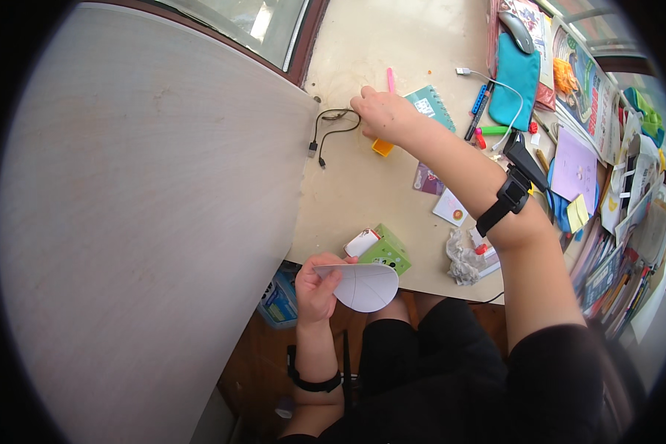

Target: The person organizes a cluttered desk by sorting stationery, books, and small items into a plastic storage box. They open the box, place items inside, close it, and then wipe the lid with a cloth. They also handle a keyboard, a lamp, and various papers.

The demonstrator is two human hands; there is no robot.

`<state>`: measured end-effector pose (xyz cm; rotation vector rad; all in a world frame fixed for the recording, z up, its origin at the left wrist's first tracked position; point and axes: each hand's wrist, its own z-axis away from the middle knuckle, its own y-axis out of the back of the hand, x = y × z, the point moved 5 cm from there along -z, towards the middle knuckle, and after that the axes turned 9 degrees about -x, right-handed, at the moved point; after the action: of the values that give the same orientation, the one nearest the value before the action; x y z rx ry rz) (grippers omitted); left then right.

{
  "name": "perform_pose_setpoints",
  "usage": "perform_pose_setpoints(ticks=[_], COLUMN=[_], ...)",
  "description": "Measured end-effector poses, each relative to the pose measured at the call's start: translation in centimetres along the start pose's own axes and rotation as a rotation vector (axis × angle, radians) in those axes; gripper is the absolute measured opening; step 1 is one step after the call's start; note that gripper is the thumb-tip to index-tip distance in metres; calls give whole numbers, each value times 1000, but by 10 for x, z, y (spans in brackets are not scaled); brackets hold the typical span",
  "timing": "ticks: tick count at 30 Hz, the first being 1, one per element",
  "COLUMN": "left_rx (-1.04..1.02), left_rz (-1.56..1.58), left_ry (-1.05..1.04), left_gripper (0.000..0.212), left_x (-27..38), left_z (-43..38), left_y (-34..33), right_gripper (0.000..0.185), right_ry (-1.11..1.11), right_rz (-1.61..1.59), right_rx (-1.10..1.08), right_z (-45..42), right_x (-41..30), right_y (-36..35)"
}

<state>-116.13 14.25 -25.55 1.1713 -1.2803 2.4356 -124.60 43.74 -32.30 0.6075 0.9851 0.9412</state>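
My left hand (317, 291) pinches a round white paper (366, 286) between thumb and fingers at the table's front edge. The paper is bent and bears thin curved lines. My right hand (383, 115) reaches far across the table, palm down with fingers curled, and its fingertips are partly hidden. Beside its fingers lies a black USB cable (333, 130). A yellow-orange block (383, 147) shows just below the hand; whether the two touch, I cannot tell. Beyond the hand are a pink stick (390, 80) and a teal spiral notebook (432, 105).
A green box (386, 250) and a small white-and-red item (362, 243) stand near my left hand. Crumpled grey paper (463, 258) lies at the front edge. Rightward are pens, a teal pouch (513, 83), a computer mouse (516, 32) and books. A pale panel (161, 211) rises on the left.
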Motion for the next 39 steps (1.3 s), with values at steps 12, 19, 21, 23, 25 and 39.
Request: perform_pose_setpoints(ticks=[12,19,21,23,25,39], left_rx=[-159,-192,-105,9,163,-751], left_rz=[-185,-338,-229,-177,-81,657], left_ry=[-288,-375,-294,-251,-205,-292], left_gripper=[6,9,9,11,11,29], left_x=[26,31,23,18,16,63], left_z=[-31,-53,-43,-31,-21,5], left_y=[-31,-37,-23,-9,7,-49], right_gripper=[9,22,30,30,33,16], right_ry=[172,300,378,380,205,425], right_rz=[-1152,-1301,-1283,-1259,-1249,-832], right_rx=[28,-301,-389,-432,-314,185], right_z=[76,134,140,142,131,125], right_x=[-38,-126,-114,-96,-72,-118], right_y=[68,28,32,29,24,-14])
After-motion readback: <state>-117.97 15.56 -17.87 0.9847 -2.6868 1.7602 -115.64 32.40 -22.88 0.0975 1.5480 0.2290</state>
